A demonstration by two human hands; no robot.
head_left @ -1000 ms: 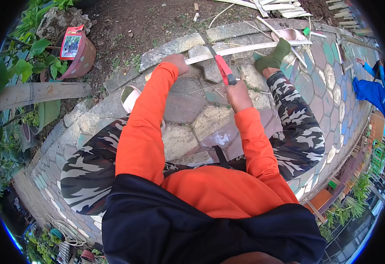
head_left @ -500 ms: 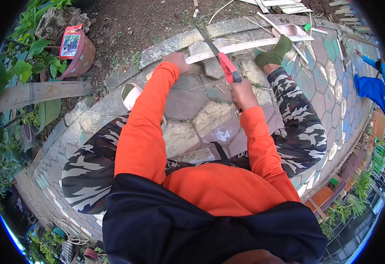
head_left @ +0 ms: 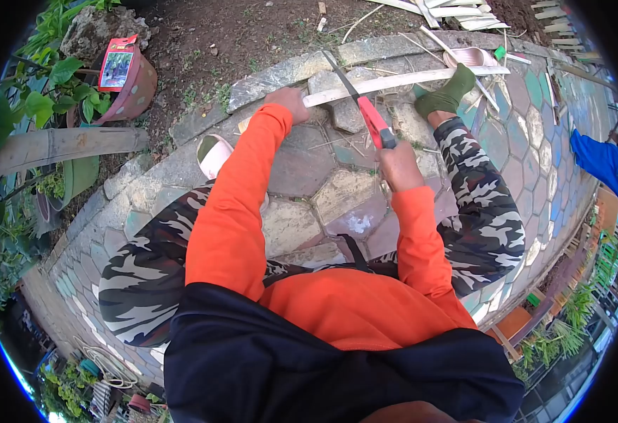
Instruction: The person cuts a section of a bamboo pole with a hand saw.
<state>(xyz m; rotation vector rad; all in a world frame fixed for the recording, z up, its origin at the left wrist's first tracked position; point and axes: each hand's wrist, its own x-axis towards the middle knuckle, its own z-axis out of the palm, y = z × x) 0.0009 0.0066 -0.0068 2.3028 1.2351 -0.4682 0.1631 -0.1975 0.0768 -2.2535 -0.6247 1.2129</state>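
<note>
We sawed a bamboo strip (head_left: 408, 78) on the stone paving (head_left: 302, 166).

Our left hand (head_left: 289, 103) pressed down on the strip's near end, fingers curled over it; our right hand (head_left: 399, 165) clenched the red-handled saw (head_left: 365, 106), its blade crossing the strip just beside the left hand; a green-socked foot (head_left: 449, 93) pinned the strip's far part; the blade's tip was hard to make out against the curb.

Left hand (head_left: 289, 103) pressed palm-down, arm outstretched, right hand (head_left: 399, 164) fisted in grip
</note>
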